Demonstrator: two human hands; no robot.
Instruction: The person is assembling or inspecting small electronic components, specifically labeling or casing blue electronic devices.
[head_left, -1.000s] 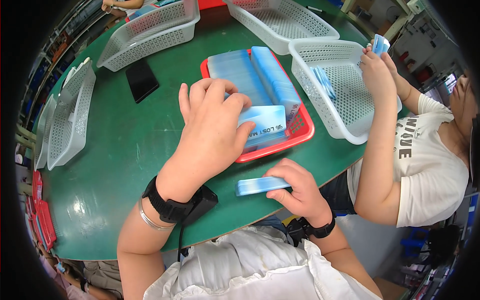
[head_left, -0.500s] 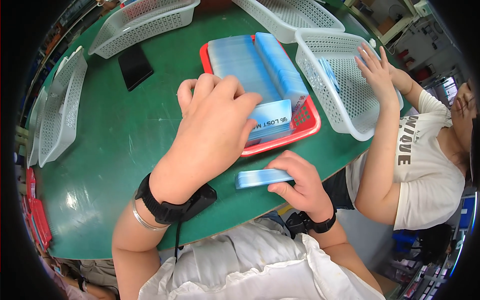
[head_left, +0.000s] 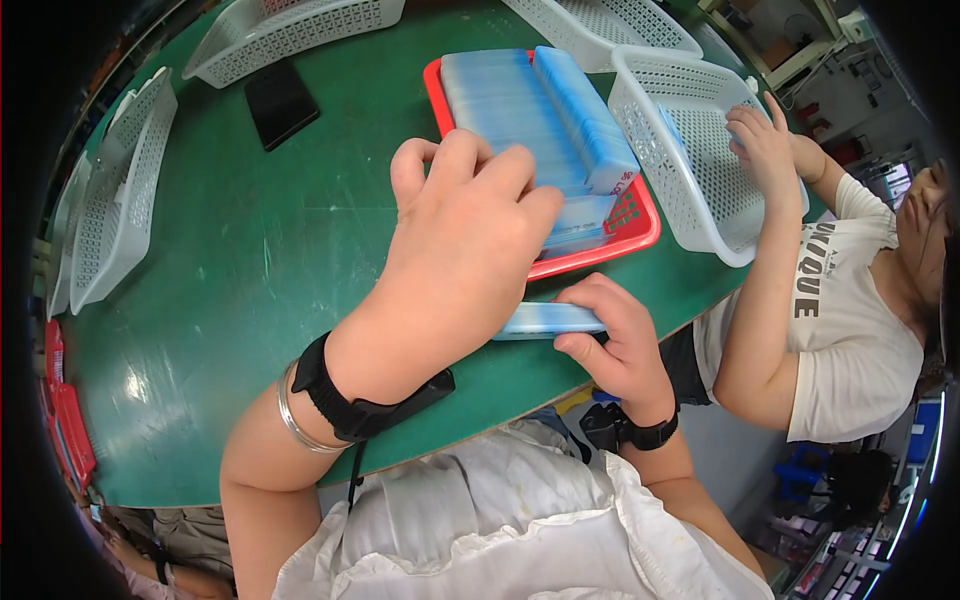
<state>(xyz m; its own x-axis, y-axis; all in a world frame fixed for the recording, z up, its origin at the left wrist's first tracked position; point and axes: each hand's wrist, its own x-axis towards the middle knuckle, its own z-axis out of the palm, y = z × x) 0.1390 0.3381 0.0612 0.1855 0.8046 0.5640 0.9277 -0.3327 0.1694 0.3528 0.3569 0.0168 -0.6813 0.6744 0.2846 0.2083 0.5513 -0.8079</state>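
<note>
Table: green top (head_left: 250,250), curved near edge
Co-worker: person in a white T-shirt (head_left: 850,310) at right, hands over the white basket
White basket: perforated plastic basket (head_left: 670,190), right of the red one
Red basket: plastic basket (head_left: 600,258), far side of the hands, packed with rows of blue-white cards (head_left: 500,105)
Left hand: left hand (head_left: 460,235) over red basket's near-left part, fingers curled; fingertips hidden, grip cannot be told
Right hand: right hand (head_left: 625,345) near red basket's near rim, thumb and fingers clamped on the card bundle
Phone: black smartphone (head_left: 281,104), far left
Bundle: blue-white card bundle (head_left: 540,319), just nearer than the red basket, left end behind left hand
</note>
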